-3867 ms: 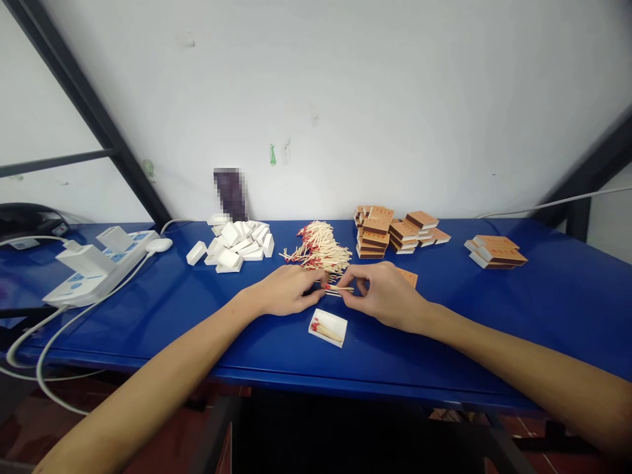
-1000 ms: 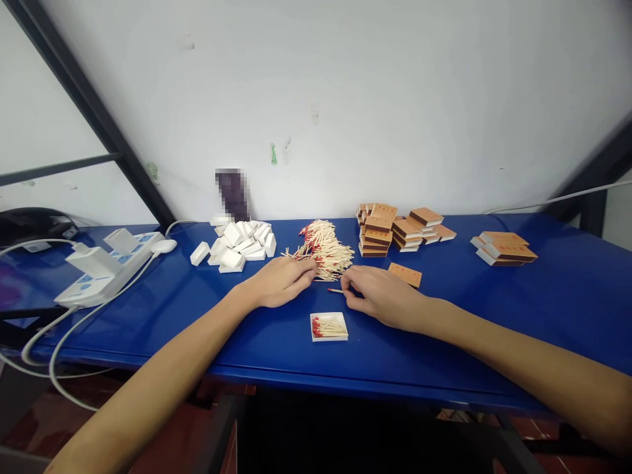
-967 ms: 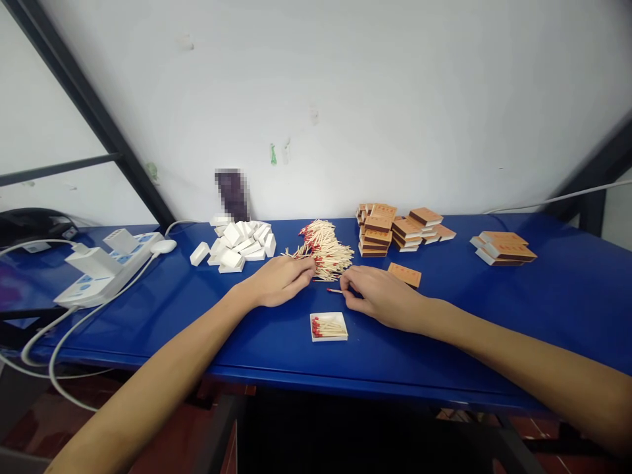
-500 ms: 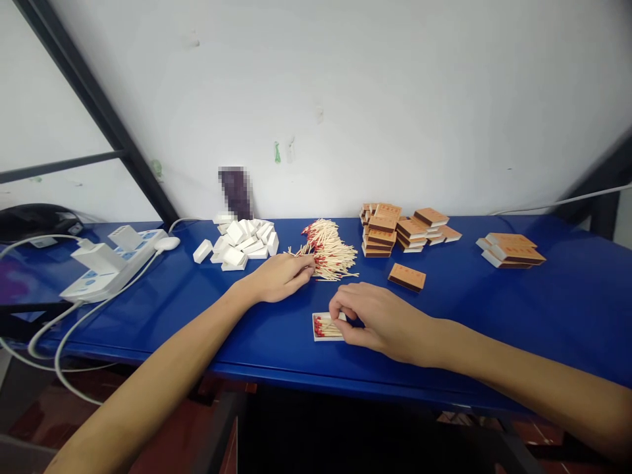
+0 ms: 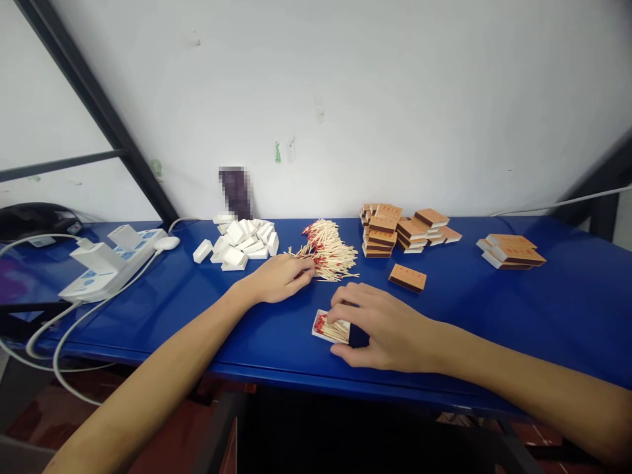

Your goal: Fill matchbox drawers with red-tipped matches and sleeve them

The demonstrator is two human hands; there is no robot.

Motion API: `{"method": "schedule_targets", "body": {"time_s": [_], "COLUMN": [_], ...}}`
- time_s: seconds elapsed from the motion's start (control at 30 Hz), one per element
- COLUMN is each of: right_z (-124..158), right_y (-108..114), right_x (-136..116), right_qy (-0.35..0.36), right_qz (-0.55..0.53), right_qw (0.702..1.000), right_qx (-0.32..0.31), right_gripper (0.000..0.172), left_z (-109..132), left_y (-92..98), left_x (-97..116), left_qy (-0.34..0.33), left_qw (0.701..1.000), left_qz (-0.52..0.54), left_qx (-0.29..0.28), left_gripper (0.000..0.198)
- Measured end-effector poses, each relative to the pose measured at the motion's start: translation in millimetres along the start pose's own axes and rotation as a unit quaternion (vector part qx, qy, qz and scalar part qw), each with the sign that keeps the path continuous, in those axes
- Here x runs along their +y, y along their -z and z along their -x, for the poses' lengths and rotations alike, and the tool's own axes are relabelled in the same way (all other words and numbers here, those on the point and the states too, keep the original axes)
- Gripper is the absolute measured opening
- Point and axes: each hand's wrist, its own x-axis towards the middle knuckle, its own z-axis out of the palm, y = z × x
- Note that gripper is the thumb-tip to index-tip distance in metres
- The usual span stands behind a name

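Note:
My left hand (image 5: 282,276) lies at the near left edge of a loose pile of red-headed matches (image 5: 336,258). Its fingers are curled together with the thumb close beneath, and whatever may be between the tips is hidden. Nearer the table's front sits a small white matchbox tray (image 5: 316,332) with a layer of matches (image 5: 334,328) in it, red heads to the left. Over its right side, my right hand (image 5: 382,329) is open, thumb spread from the fingers. One fingertip reaches into the tray over the matches; the thumb is by its near edge.
White empty trays (image 5: 245,242) are heaped at the back left. Orange matchbox sleeves (image 5: 382,227) stand stacked behind my right hand, with one single matchbox (image 5: 407,277) in front and several matchboxes (image 5: 513,250) farther right. A power strip (image 5: 106,270) with white cables lies on the left of the blue table (image 5: 162,306).
My right hand's thumb and fingers have parted from a pinch, and the thumb has moved nearer me. The tray has turned slightly. My left hand has stayed in place.

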Motion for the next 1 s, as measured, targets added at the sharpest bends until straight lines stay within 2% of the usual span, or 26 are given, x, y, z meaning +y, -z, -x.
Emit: {"method": "schedule_targets", "body": {"time_s": [0.17,0.27,0.47,0.8,0.93,1.0], "right_z": [-1,-1,0,0,1,0], "right_y": [0,2,1,6,10,12], "right_x": [3,3,1,-1,10,21], "right_qy": [0.007,0.014,-0.015,-0.050,-0.035,-0.057], "right_qz": [0.028,0.000,-0.027,0.020,0.060,0.103], "right_qw": [0.999,1.000,0.999,0.998,0.998,0.992], "right_qx": [-0.017,-0.027,-0.018,-0.032,0.002,0.035], "right_gripper": [0.014,0.018,0.023,0.029,0.026,0.021], "left_z": [-1,-1,0,2,1,1], "left_y": [-0.4,0.2,1.4,-0.3,1.3,2.1], "left_x": [0,1,2,2,4,4], "left_qy": [-0.007,-0.007,-0.005,0.011,0.006,0.005], "left_qw": [1.000,1.000,1.000,0.999,0.999,0.999], "left_qz": [-0.004,0.002,0.007,0.030,0.024,0.022], "left_qx": [0.005,0.002,0.001,0.016,0.024,0.025], "left_gripper": [0.029,0.028,0.029,0.016,0.017,0.016]}}
